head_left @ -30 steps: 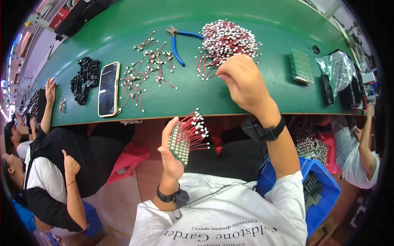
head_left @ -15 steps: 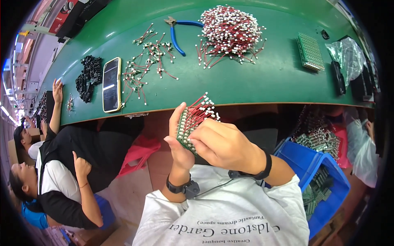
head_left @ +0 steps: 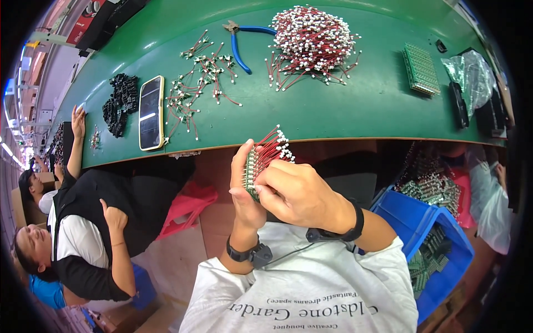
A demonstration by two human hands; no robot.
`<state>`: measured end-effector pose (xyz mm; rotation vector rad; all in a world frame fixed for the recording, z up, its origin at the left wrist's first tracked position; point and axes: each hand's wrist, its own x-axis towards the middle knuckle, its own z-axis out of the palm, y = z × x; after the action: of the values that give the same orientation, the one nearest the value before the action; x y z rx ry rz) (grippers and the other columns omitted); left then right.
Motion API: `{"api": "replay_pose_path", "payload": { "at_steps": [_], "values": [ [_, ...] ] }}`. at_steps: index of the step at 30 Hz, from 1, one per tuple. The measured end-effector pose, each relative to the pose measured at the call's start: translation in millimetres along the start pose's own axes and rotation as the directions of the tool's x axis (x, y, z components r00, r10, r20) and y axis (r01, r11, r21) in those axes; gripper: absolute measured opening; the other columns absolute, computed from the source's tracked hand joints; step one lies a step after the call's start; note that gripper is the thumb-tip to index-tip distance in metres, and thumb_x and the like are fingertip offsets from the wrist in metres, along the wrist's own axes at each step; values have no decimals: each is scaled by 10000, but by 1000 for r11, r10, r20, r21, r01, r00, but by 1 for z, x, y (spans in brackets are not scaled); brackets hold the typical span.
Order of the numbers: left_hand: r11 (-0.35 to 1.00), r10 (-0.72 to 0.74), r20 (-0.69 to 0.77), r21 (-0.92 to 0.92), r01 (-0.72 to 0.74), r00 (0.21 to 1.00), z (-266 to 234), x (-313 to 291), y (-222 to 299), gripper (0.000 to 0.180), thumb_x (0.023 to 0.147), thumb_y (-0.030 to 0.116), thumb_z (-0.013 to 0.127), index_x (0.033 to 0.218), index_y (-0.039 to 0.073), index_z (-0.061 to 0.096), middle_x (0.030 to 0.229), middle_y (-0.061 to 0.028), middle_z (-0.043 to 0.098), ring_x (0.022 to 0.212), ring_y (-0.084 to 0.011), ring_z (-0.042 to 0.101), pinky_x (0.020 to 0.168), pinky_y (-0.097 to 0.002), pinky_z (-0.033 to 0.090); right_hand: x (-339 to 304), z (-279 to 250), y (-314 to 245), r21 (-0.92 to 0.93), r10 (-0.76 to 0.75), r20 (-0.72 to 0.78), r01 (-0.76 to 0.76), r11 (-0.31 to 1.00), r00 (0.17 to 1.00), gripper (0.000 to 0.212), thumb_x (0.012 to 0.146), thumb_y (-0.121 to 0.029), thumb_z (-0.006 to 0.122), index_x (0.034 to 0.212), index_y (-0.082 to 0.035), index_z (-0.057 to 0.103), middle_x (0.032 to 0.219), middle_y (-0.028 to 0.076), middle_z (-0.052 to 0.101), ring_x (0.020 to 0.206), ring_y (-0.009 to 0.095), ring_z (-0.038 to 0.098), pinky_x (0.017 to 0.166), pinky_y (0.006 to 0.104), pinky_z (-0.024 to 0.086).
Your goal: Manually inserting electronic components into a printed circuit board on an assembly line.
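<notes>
My left hand [head_left: 245,191] grips a green circuit board panel [head_left: 250,172] by its edges, just off the near edge of the bench. Rows of small white connectors line the panel, and many red wires [head_left: 272,147] with white plugs fan out from it. Across the panel's lower part lies my right hand [head_left: 297,191], its thumb and forefinger pinched at the connectors. Whatever sits between those fingertips is too small and covered to make out. Straight ahead on the bench is a large heap of red wire leads [head_left: 313,44] with white plugs.
Blue-handled cutters [head_left: 239,50], loose wired pieces [head_left: 205,75], a phone [head_left: 151,114] and black parts [head_left: 121,102] lie on the green bench [head_left: 366,111]. A stack of boards [head_left: 421,69] is at right. Below stands a blue bin [head_left: 411,213] with boards. A co-worker [head_left: 83,238] sits at left.
The panel has turned slightly in my left hand and shifted a little. My right fingertips have moved slightly up along it. The co-worker at left has turned their head.
</notes>
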<state>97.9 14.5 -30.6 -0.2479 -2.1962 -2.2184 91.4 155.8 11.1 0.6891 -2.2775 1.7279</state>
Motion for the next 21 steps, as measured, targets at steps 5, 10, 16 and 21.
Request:
{"api": "replay_pose_path", "payload": {
  "at_steps": [5,10,16,21],
  "values": [
    [981,86,-15,177,-82,996,-6,1,-10,1036,908,800,145,1418,-59,419,1276,-203,516,1140,-273,555,978,-399,443,-1,-1,-2,-51,14,40,-12,999,999,73,789,-24,662,813,-5,595,708,118,554,572,281,567,517,385,475],
    [958,139,15,252,-138,990,-16,-2,-15,1036,908,794,111,1382,-62,452,1268,-212,508,1131,-299,551,972,-410,435,2,-1,-2,-152,-65,152,88,984,986,106,791,-24,660,819,5,562,736,120,539,596,292,570,536,393,489],
    [957,114,56,261,-125,992,-25,-7,-21,1024,906,794,117,1406,-49,413,1288,-183,494,1153,-268,538,1001,-399,423,-1,4,-3,-360,-40,217,118,926,975,142,802,-45,668,818,0,535,748,114,532,634,288,583,568,383,501],
    [966,76,80,241,-93,994,-29,-9,-21,1001,915,784,123,1424,-37,384,1318,-142,490,1173,-233,531,1030,-388,412,3,13,3,-338,-47,215,120,934,976,147,797,-49,657,787,-13,515,733,110,517,624,283,575,563,380,502]
  ]
}}
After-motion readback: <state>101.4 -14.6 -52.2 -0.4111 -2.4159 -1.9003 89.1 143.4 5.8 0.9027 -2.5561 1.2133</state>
